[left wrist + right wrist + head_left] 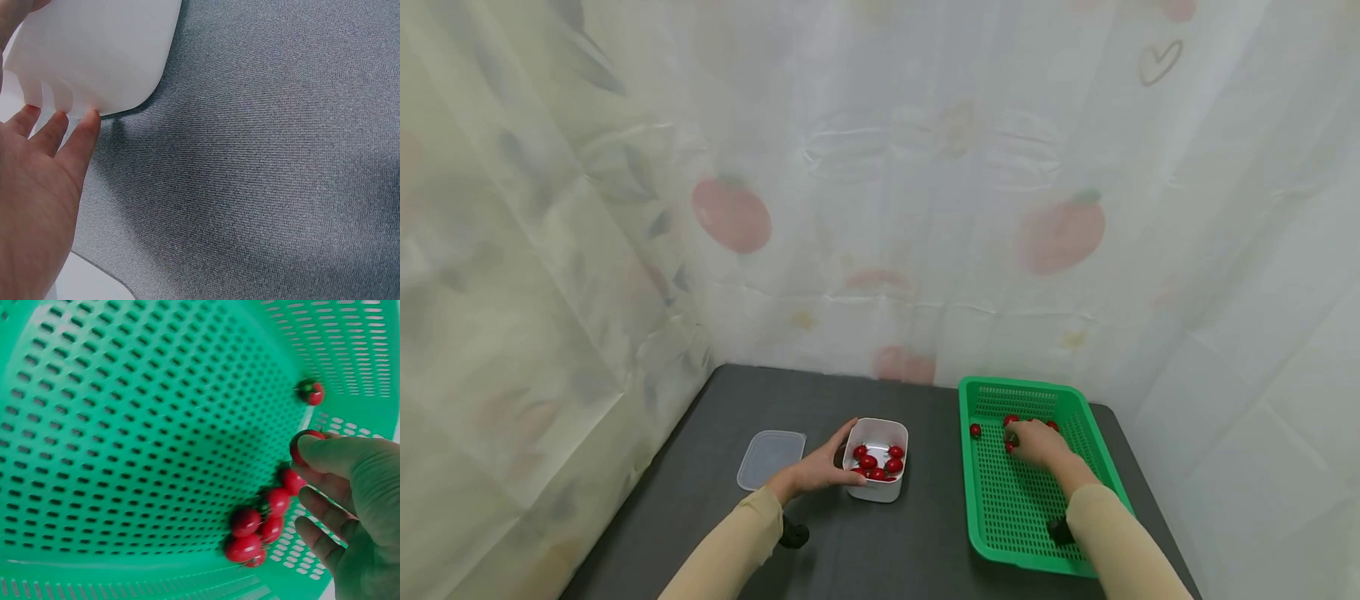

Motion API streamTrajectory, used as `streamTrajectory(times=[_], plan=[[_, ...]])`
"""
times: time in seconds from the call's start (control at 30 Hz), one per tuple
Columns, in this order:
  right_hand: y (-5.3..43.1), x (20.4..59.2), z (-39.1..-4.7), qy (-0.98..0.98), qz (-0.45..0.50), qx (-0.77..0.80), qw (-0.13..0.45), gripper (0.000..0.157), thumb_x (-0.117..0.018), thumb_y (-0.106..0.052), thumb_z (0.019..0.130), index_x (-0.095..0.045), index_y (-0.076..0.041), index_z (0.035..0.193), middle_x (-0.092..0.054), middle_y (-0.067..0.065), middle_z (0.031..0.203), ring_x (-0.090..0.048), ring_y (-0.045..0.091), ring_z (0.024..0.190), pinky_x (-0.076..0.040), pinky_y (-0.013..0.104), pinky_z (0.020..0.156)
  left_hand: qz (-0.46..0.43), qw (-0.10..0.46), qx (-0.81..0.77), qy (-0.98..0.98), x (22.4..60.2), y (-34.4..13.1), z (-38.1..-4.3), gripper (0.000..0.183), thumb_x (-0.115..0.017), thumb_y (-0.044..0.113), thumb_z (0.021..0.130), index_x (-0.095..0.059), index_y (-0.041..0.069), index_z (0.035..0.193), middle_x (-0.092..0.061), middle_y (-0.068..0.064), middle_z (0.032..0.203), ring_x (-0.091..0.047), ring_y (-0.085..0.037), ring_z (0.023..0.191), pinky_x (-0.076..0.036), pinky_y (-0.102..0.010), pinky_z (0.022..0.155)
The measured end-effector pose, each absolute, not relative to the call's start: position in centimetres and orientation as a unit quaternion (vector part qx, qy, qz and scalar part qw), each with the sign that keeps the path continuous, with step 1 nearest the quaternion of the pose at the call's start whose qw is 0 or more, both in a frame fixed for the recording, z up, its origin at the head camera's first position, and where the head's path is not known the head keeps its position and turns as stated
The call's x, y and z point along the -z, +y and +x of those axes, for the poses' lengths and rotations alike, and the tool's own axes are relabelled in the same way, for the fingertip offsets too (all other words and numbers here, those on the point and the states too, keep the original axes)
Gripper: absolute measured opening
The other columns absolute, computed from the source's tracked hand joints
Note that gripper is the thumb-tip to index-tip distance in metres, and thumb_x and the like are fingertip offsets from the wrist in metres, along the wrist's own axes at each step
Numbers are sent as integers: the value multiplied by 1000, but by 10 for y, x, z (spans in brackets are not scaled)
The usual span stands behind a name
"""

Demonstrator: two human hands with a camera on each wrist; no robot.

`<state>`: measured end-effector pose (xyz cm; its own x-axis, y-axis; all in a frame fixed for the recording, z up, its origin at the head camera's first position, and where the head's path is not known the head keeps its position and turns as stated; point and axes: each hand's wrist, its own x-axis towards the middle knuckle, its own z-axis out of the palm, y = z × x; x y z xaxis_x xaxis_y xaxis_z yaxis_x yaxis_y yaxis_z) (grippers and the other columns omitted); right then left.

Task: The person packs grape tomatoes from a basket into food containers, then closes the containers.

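Observation:
My left hand [820, 468] holds a white plastic container [875, 490] at its left side, thumb at the front and fingers toward the back. In the left wrist view, fingertips [92, 119] press against the container's wall [106, 56]. Several red cherry tomatoes [892, 466] lie inside it. Over the far part of a green perforated basket [973, 500], my right hand [1043, 446] reaches down. Its thumb and forefinger pinch a cherry tomato [294, 450], the thumb partly covering it; the other fingers are spread. Below them a cluster of cherry tomatoes [244, 522] lies along the basket's end wall.
One lone cherry tomato [310, 392] sits in a basket corner. A translucent lid [772, 459] lies flat on the dark grey table [917, 550], left of the container. Printed plastic curtains [880, 208] hang behind and at both sides.

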<state>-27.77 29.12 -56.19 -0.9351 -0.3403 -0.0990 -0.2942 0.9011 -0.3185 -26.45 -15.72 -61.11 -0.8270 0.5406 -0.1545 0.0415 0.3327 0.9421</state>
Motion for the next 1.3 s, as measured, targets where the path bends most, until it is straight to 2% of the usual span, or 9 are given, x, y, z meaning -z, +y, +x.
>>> streamTrajectory(times=[0.13, 0.3, 0.4, 0.63, 0.7, 0.93, 1.17, 1.3], plan=[[284, 550, -280, 967, -181, 173, 55, 21, -68, -4, 96, -71, -6, 117, -70, 9, 109, -64, 35, 105, -52, 54, 88, 187, 230, -549, 782, 611, -157, -265, 109, -82, 21, 90, -3, 23, 166, -14, -17, 168, -24, -42, 150, -32, -60, 113], [272, 540, -286, 960, -202, 190, 24, 23, -67, -6, 98, -72, -9, 120, -71, 6, 110, -65, 31, 105, -53, 51, 86, 184, 234, -557, 775, 612, -157, -266, 109, -82, 19, 90, -4, 26, 166, -15, -16, 168, -25, -42, 149, -31, -61, 113], [263, 534, -288, 956, -215, 199, 9, 24, -68, -7, 98, -73, -10, 121, -71, 5, 111, -63, 31, 108, -51, 52, 90, 182, 235, -558, 775, 613, -157, -266, 109, -81, 18, 90, -4, 27, 166, -14, -16, 168, -25, -41, 149, -30, -60, 114], [233, 521, -290, 945, -232, 229, 12, 28, -67, -8, 98, -71, -8, 126, -72, 4, 114, -61, 31, 115, -44, 54, 102, 181, 234, -556, 777, 613, -157, -266, 109, -81, 18, 90, -3, 25, 166, -15, -17, 168, -27, -42, 149, -32, -60, 113], [223, 518, -291, 943, -235, 237, 17, 28, -68, -9, 98, -71, -10, 127, -72, 4, 114, -60, 30, 115, -42, 54, 105, 178, 234, -555, 778, 614, -157, -266, 108, -81, 19, 90, -4, 28, 166, -15, -15, 168, -27, -40, 149, -32, -59, 114], [190, 515, -298, 932, -258, 252, 31, 23, -73, -12, 97, -74, -18, 119, -71, -2, 109, -62, 22, 108, -52, 45, 90, 177, 231, -552, 781, 614, -157, -266, 109, -81, 21, 90, -4, 27, 166, -14, -15, 168, -24, -39, 150, -31, -59, 114], [159, 517, -305, 921, -302, 242, 42, 22, -74, -15, 96, -75, -18, 118, -71, -6, 107, -62, 19, 106, -51, 42, 91, 171, 232, -552, 782, 614, -157, -267, 110, -82, 23, 90, -4, 24, 166, -16, -14, 168, -28, -38, 149, -32, -58, 114], [142, 517, -305, 914, -328, 233, 52, 22, -74, -14, 96, -75, -13, 118, -72, -4, 106, -64, 22, 105, -53, 42, 90, 170, 232, -551, 783, 613, -156, -266, 110, -83, 26, 89, -4, 25, 166, -16, -14, 168, -27, -37, 149, -32, -58, 114]])
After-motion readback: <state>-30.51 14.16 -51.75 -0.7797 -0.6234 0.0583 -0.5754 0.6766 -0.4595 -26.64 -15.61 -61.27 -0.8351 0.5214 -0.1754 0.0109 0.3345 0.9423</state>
